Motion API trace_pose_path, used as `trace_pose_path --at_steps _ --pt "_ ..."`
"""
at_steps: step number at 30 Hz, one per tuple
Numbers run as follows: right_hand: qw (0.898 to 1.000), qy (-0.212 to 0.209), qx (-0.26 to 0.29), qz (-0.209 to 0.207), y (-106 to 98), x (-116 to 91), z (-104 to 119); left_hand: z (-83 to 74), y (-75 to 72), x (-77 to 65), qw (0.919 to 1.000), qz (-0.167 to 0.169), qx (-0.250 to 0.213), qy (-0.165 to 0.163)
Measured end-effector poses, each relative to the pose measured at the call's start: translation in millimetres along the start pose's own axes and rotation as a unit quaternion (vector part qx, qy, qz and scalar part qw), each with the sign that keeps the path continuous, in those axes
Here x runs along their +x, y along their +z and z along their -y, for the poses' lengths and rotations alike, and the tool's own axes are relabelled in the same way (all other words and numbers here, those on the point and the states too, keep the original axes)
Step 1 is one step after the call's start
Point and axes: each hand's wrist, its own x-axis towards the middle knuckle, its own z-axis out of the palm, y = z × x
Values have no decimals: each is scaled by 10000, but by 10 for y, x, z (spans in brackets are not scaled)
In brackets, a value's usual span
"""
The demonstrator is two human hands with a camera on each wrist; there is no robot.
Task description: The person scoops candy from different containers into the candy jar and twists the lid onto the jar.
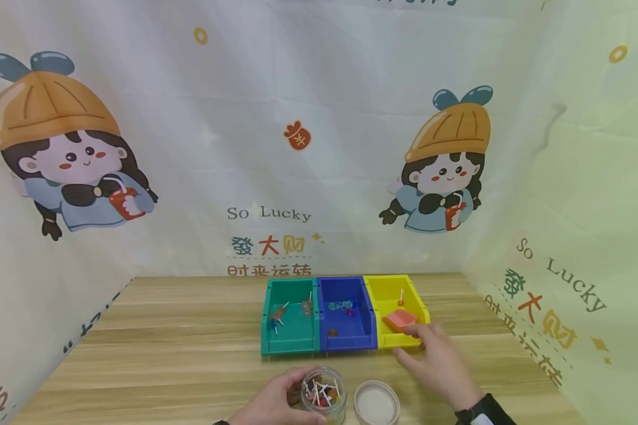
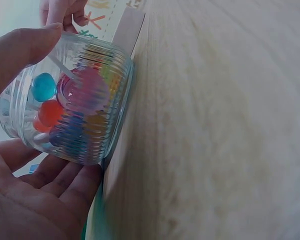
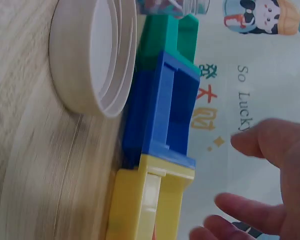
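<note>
My left hand (image 1: pixel 282 401) holds a clear glass jar (image 1: pixel 323 407) on the table, fingers and thumb around its sides. Inside the jar are several small lollipops (image 2: pixel 85 92) with white sticks and coloured round heads. My right hand (image 1: pixel 440 363) is just in front of the yellow bin (image 1: pixel 388 340). In the right wrist view the thumb and fingers (image 3: pixel 250 215) are spread apart with nothing between them. An orange-red scoop-like piece (image 1: pixel 400 319) lies in the yellow bin, near the right fingertips, along with one lollipop (image 1: pixel 401 298).
A green bin (image 1: pixel 292 348) and a blue bin (image 1: pixel 351 343) adjoin the yellow one, left to right. Small lollipops and translucent pieces lie in the green bin; translucent pieces lie in the blue. A round pale lid (image 1: pixel 376 404) rests right of the jar. Printed cloth (image 1: pixel 345 177) hangs behind.
</note>
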Motion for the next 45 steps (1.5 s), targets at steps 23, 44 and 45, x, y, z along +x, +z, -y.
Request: trace_pose_path --at_steps 23,44,45 --pt "9700 -365 7 2404 285 -155 94 -15 -38 19 9981 149 259 540" --pt "9630 -720 -394 2568 400 -185 91 -2 -71 40 9965 328 256 731" --pt "9633 -721 -401 2556 403 -184 91 -1 -72 39 9965 331 243 722"
